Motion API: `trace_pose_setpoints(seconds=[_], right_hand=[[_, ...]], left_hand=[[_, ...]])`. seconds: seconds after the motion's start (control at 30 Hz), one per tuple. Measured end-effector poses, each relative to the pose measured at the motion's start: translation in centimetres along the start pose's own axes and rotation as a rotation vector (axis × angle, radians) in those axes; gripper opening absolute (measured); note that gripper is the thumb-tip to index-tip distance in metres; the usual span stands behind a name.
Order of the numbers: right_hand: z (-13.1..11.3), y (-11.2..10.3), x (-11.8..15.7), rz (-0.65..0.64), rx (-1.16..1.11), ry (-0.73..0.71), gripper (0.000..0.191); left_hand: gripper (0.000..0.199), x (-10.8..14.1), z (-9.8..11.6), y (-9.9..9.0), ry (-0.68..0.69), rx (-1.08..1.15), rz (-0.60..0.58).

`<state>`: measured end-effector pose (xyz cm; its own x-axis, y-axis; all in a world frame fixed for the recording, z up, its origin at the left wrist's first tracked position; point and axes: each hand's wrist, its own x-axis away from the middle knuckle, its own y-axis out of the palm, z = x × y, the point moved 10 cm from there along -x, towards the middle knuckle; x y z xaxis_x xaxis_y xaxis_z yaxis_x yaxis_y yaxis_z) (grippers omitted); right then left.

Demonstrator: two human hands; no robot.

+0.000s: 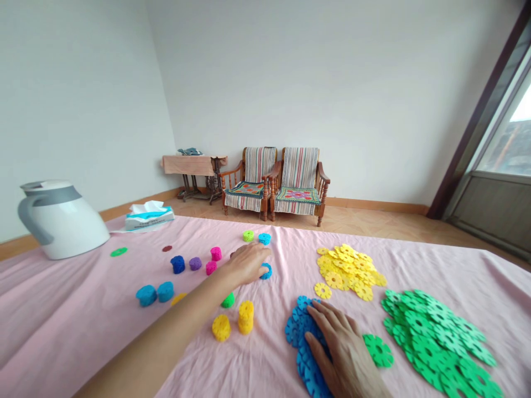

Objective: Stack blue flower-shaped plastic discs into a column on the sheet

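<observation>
My left hand reaches to the middle of the pink cloth, its fingers and thumb closed about a small stack of blue flower-shaped discs. Part of that stack is hidden by the hand. Palm down, my right hand lies with fingers stretched over a loose heap of blue flower-shaped discs. Just beyond my left hand stand a light blue stack and a lime green stack. Closer to me, two yellow stacks and a partly covered green one stand beside my left forearm.
Yellow discs and green discs lie heaped on the right. On the left are pink, purple and blue stacks, a white jug and a tissue box. Two wooden chairs stand beyond the table.
</observation>
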<state>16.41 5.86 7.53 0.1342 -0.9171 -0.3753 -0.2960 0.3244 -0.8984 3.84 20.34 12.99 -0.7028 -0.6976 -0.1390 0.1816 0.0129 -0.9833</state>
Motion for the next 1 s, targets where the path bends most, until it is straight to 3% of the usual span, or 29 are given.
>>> trace_pose_setpoints(seconds=[0.1, 0.2, 0.4, 0.53, 0.7, 1.0], right_hand=[[-0.2, -0.3, 0.2, 0.013, -0.015, -0.007, 0.040], [-0.4, -0.6, 0.2, 0.058, -0.030, -0.024, 0.037], [-0.5, -1.3, 0.5, 0.161, -0.064, -0.090, 0.031], [0.2, -1.7, 0.7, 0.234, -0.103, -0.080, 0.026], [1.3, -1.7, 0.8, 0.265, -0.150, -0.038, 0.019], [1.5, -1.2, 0.6, 0.210, -0.178, -0.012, 0.018]], left_hand=[[0.024, 1.0, 0.9, -1.3, 0.007, 0.017, 0.052], [0.023, 1.7, 3.0, -1.3, 0.063, 0.051, 0.037], [0.030, 1.6, 9.0, 1.3, 0.274, 0.124, -0.116], [0.024, 0.9, 12.3, 3.9, 0.435, 0.089, -0.264], [0.019, -0.4, 13.2, 5.2, 0.469, 0.030, -0.314], [0.031, -0.3, 13.4, 5.2, 0.514, 0.022, -0.352]])
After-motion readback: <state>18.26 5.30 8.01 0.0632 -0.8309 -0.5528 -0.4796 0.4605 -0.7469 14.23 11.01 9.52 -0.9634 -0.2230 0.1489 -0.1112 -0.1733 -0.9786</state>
